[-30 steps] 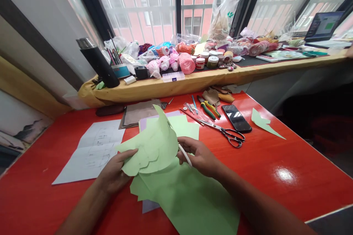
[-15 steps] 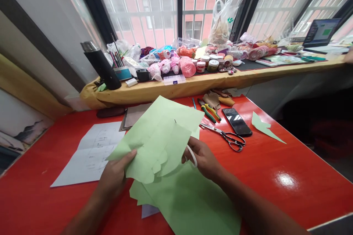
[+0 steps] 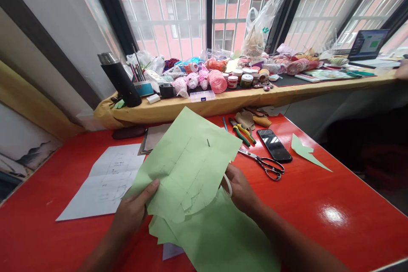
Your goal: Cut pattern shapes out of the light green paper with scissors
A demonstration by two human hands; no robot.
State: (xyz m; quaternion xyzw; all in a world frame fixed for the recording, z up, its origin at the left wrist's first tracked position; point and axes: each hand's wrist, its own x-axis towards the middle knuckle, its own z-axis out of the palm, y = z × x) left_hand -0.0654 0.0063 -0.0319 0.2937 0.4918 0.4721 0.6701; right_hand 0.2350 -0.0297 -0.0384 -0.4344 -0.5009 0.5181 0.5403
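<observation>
A person's left hand (image 3: pixel 134 208) pinches the near edge of a pale green paper sheet (image 3: pixel 188 165), thumb on top and fingers out of sight beneath it. The sheet is lifted at a tilt above the red bench (image 3: pixel 318 195), with faint pencil lines and a small slit on its face. The right hand (image 3: pixel 240 191) is closed at the sheet's right edge, fingers curled around a white curved strip (image 3: pixel 227 185). The paper and fingers hide most of that strip, so what it is cannot be made out, nor can it be told whether the hand also grips the paper.

Beneath both hands lies a second green sheet (image 3: pixel 219 238), running off the near edge of the frame, with a corner of lilac paper (image 3: pixel 170 251) showing under it. To the left, a white paper pattern (image 3: pixel 105 182) lies on the bench, its drawn lines too faint to read. To the right are black-handled scissors (image 3: pixel 269 168), a phone (image 3: pixel 274 145), green-and-yellow pliers (image 3: pixel 244 135) and a green offcut (image 3: pixel 306 153).

Beyond them, a yellow-covered window ledge (image 3: pixel 223 102) carries a black flask (image 3: pixel 119 78), pink yarn (image 3: pixel 217 80) and small jars (image 3: pixel 239 80). A laptop (image 3: pixel 366 44) stands at far right, beside what may be another person's hand (image 3: pixel 402 69), cut off by the frame.
</observation>
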